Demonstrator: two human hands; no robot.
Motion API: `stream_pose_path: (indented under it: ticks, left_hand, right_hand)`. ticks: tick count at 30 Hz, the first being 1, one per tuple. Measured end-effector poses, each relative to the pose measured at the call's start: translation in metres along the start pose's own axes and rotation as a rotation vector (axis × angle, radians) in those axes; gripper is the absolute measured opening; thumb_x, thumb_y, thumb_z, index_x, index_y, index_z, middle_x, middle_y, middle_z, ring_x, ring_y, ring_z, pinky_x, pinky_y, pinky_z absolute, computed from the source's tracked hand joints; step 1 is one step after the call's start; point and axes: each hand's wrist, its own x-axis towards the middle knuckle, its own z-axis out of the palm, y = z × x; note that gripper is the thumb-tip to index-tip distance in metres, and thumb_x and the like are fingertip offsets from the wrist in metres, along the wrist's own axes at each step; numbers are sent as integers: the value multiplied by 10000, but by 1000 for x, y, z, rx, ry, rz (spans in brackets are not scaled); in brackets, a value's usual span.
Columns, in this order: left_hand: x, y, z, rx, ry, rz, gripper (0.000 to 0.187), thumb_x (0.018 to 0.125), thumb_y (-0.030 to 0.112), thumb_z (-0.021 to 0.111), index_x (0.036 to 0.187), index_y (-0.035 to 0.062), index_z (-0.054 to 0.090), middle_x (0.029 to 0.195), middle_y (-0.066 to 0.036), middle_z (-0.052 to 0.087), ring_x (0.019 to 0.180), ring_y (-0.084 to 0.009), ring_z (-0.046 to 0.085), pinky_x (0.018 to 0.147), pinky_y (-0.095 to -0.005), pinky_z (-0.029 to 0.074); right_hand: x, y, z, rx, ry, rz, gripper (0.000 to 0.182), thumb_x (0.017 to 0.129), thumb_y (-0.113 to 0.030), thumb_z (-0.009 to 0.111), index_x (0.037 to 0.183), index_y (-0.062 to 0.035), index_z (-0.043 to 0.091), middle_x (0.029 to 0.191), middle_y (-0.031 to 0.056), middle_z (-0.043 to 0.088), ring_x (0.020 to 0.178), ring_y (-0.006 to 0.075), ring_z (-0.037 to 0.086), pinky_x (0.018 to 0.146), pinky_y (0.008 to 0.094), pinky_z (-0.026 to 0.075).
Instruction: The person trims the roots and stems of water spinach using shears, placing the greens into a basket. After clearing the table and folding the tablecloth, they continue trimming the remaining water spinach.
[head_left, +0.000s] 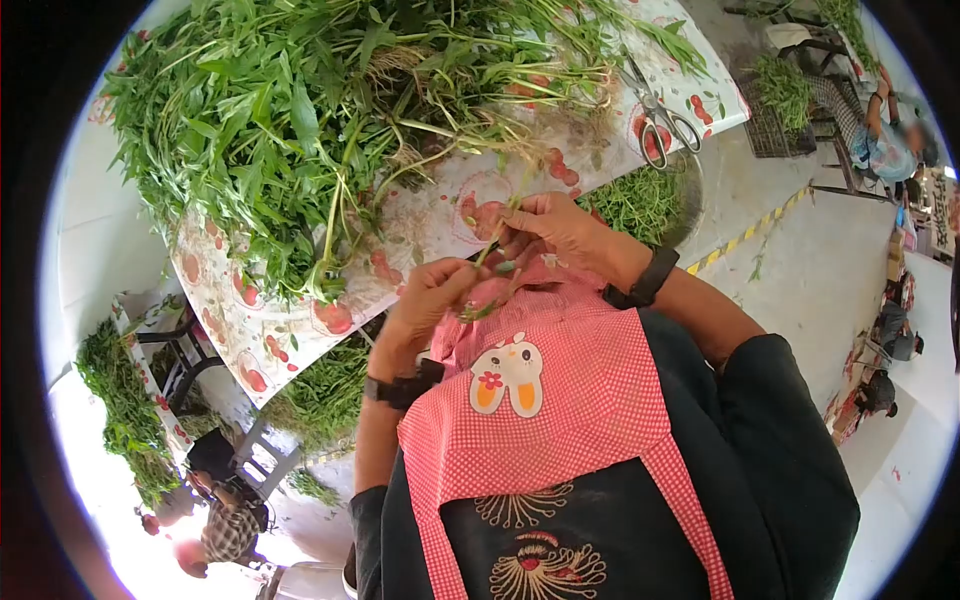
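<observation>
Between my two hands runs a thin green plant stem (489, 250), held just above the table's near edge. My left hand (428, 298) is closed, thumb and finger pinching the stem's lower part, with small leaves hanging beneath. Higher up, my right hand (560, 228) pinches the same stem, its fingers curled. Beyond both hands, a big heap of leafy green plants (270, 120) with thin roots covers much of the table. A pair of scissors (655, 115) lies on the table's right side, apart from my hands.
A floral cloth (335, 318) with bits of leaf covers the table. Below its right edge, a round container (690, 205) holds cut greens. More greens lie under the table and at left. Other people (888, 145) sit farther off, beside a dark crate (785, 140).
</observation>
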Motion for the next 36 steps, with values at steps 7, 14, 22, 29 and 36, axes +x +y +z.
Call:
stream_pose_path:
  ticks: [7, 14, 22, 29, 36]
  left_hand:
    - [-41, 64, -52, 743, 437, 401, 126, 860, 108, 604, 896, -5, 648, 758, -48, 657, 651, -154, 606, 598, -290, 467]
    - [-9, 10, -59, 1401, 819, 544, 330, 770, 110, 630, 1093, 51, 604, 1040, -107, 601, 967, -292, 564, 863, -397, 382]
    - [16, -29, 11, 793, 619, 569, 307, 819, 173, 638, 1098, 56, 591, 1075, -109, 593, 912, -244, 582, 802, -324, 441]
    - [85, -5, 17, -825, 200, 213, 368, 917, 312, 544, 1154, 31, 526, 1043, -123, 595, 870, -203, 599, 758, -305, 498]
    - [97, -24, -3, -969, 161, 341, 255, 938, 224, 495, 1026, -3, 572, 982, -137, 626, 913, -246, 605, 787, -342, 519]
  right_hand:
    - [-28, -45, -89, -1123, 717, -694, 229, 760, -179, 678, 957, -65, 649, 906, 115, 642, 774, 224, 626, 688, 305, 487]
    - [-27, -46, -190, -1385, 874, -502, 475, 678, -168, 717, 1118, -98, 556, 983, 149, 611, 926, 328, 579, 794, 402, 471]
    - [-23, -54, -173, -1370, 936, -408, 564, 640, -215, 729, 1157, -108, 530, 1005, 183, 589, 957, 350, 566, 820, 414, 461]
    - [-30, -57, -183, -1519, 1136, -577, 571, 661, -251, 723, 1185, -94, 557, 1079, 187, 527, 1005, 363, 473, 892, 444, 389]
    - [-23, -51, -190, -1477, 1012, -603, 561, 648, -191, 708, 1188, -155, 564, 941, 184, 542, 803, 346, 557, 728, 408, 469]
